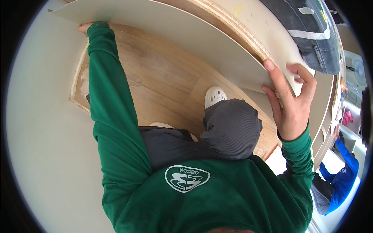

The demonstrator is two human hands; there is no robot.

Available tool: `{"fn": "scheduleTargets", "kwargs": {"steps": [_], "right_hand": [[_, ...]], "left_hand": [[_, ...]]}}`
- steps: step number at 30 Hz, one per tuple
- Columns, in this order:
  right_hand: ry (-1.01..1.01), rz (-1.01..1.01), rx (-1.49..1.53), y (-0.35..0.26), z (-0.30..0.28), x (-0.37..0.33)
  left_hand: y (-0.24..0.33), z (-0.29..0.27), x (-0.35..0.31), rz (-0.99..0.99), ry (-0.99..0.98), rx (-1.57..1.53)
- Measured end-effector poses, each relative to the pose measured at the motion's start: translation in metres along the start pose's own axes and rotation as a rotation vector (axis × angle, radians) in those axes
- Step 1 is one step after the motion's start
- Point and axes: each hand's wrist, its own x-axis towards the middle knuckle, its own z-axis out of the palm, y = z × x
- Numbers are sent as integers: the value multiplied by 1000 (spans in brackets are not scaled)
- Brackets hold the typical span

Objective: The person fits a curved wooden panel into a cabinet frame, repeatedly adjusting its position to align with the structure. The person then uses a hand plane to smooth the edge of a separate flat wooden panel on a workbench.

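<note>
A long, thin pale panel [186,29] stands on edge across the far side, bowing from the far left to the right. My right hand [292,99] straddles its top edge near the right end, thumb against the near face and other fingers over and behind the edge; one finger is slightly blurred. My left arm reaches far forward, and my left hand [83,28] is at the panel's far left end beside the wall. The sleeve covers most of that hand, and its fingers are hidden.
Wood-look flooring [159,73] lies beneath me, with my white clog [215,96] on it. A pale wall [50,128] rises at left, with a rough-edged opening [81,81] low down. A dark hard case [311,35] sits at upper right. A person in blue [344,182] works at far right.
</note>
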Motion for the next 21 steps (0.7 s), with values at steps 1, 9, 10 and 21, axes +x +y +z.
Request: {"fn": "scheduleTargets", "kwargs": {"steps": [1,9,10,21], "right_hand": [[4,8,48,0,2,0],[-111,123,175,-6,-2,-1],[-113,141,153,-6,-4,-1],[-177,193,-26,-13,-8,-6]], "left_hand": [[2,3,-5,-9,20,-3],[16,16,-21,-17,97,129],[16,18,-22,-12,102,126],[19,23,-44,24,94,38]]}}
